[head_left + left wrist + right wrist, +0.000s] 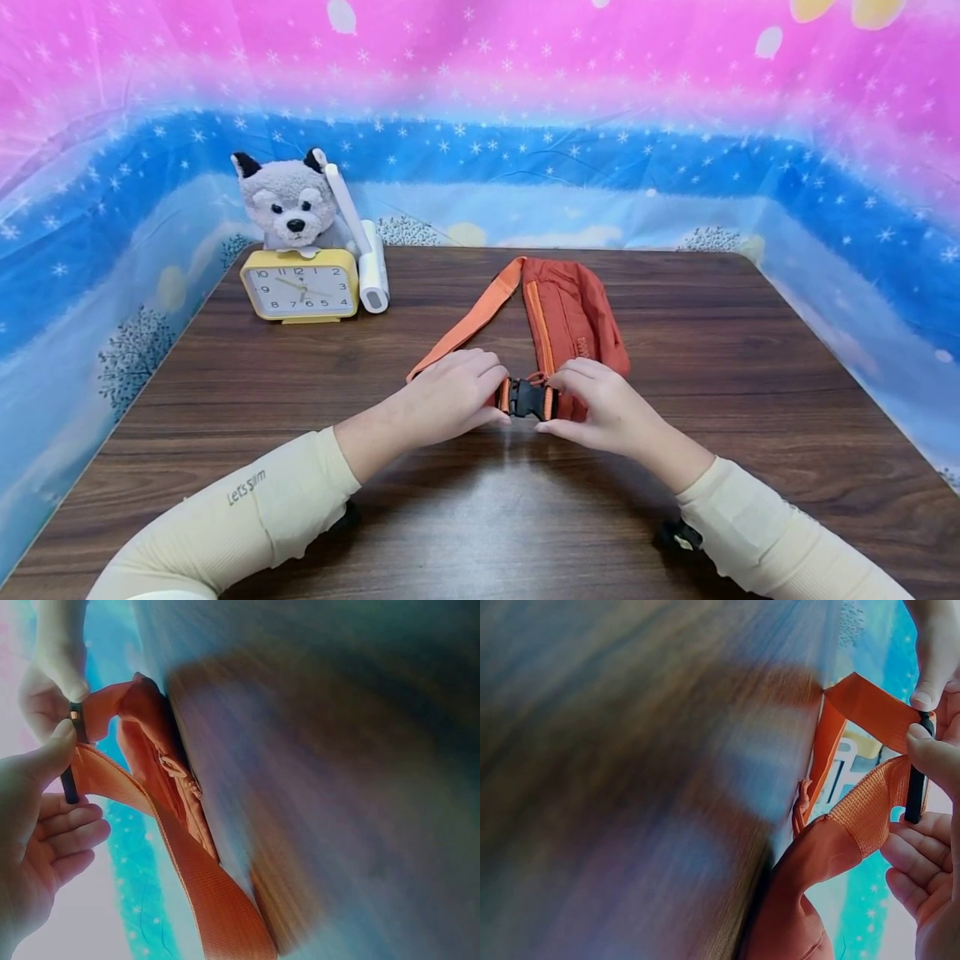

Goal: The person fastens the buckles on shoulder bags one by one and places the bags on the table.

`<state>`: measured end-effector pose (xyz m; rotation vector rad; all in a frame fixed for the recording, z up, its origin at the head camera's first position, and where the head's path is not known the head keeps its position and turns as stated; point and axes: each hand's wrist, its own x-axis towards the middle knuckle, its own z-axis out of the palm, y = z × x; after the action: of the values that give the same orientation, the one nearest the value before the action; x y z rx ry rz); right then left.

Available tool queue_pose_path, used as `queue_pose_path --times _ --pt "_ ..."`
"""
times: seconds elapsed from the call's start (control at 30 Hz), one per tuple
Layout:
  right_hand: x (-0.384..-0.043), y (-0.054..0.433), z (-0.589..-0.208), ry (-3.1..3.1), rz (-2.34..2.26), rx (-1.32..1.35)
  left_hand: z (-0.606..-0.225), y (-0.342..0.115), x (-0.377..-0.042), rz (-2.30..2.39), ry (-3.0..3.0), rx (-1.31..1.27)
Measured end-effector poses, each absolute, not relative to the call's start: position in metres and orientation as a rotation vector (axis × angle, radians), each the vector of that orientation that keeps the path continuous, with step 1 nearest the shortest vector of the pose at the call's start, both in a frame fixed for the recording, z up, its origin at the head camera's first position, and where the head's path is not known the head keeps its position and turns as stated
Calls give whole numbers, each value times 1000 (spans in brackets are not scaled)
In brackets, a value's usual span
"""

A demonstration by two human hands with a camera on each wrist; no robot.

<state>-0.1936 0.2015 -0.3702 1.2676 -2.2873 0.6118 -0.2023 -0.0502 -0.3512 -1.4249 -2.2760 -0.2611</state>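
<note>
A black side-release buckle (527, 398) sits between my hands above the table, its two halves joined. My left hand (453, 395) pinches its left end, thumb below and fingers above. The right hand (606, 408) pinches the opposite end in the same way. Behind them lies a rust-red waist bag (576, 304) with an orange zip. Its orange strap (471, 321) loops out to the left and runs back behind my left hand. In the left wrist view the webbing (202, 877) hangs from the buckle; the right wrist view shows webbing (870, 810) joining the bag.
At the back left of the wooden table (712, 350) stands a yellow alarm clock (300, 285). Behind it sits a grey plush dog (288, 204). A white device with a long arm (372, 275) stands beside the clock. A patterned cloth (510, 158) surrounds the table.
</note>
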Motion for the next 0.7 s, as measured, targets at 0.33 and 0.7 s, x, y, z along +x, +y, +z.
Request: queue_pose_path --times 0.33,0.7 --pt "-193 201 -369 -2289 617 1273 -350 -50 -202 -260 -2278 -1427" --pt "-194 200 -369 -2283 612 1285 -351 -50 -202 -268 -2271 -1429"
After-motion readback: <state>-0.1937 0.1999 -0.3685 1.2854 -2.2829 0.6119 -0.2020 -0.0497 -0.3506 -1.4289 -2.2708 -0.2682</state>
